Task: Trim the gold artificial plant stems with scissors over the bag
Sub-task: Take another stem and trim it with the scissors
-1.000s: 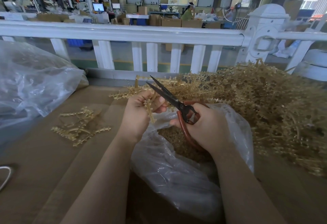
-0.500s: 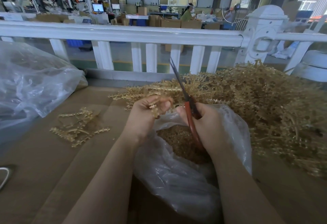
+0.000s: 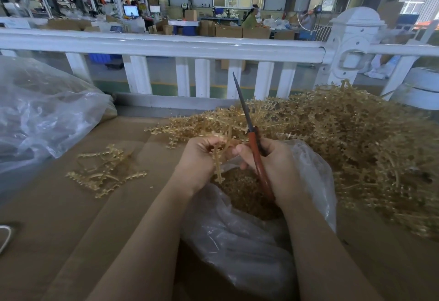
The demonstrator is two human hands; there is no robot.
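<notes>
Gold stem at centre frame: pinched in the curled fingers of the left hand, hanging down over the mouth of the open clear bag. Lower tip just above the gold offcuts inside.

Scissors just right of the stem: red handles gripped in the closed right hand, blades shut and pointing up toward the upper centre of the frame, not on the stem.

Risks from this position:

- Stem and left fingertips close beside the scissor pivot. Reopening the blades without first clearing the fingers: likely nick.
- Raised blade tip aimed away from the work. Swinging it down blind toward the left hand: puncture hazard.
- Stem thin and flexible. A cut taken too far from the pinch: probable bending between the blades instead of a clean shear.
- Bag mouth soft and slumped, right rim partly under the right wrist. Offcuts falling outside the opening onto the brown desk if the stem drifts left.
- Bag film close under the blades. A low cut: possible snag or slit.

Further out: large pile of gold stems at right frame, touching the bag's far side; slippage into the bag would mix uncut stock with waste. Small group of stems at left centre, well apart. Second clear bag at far left; white railing behind.
</notes>
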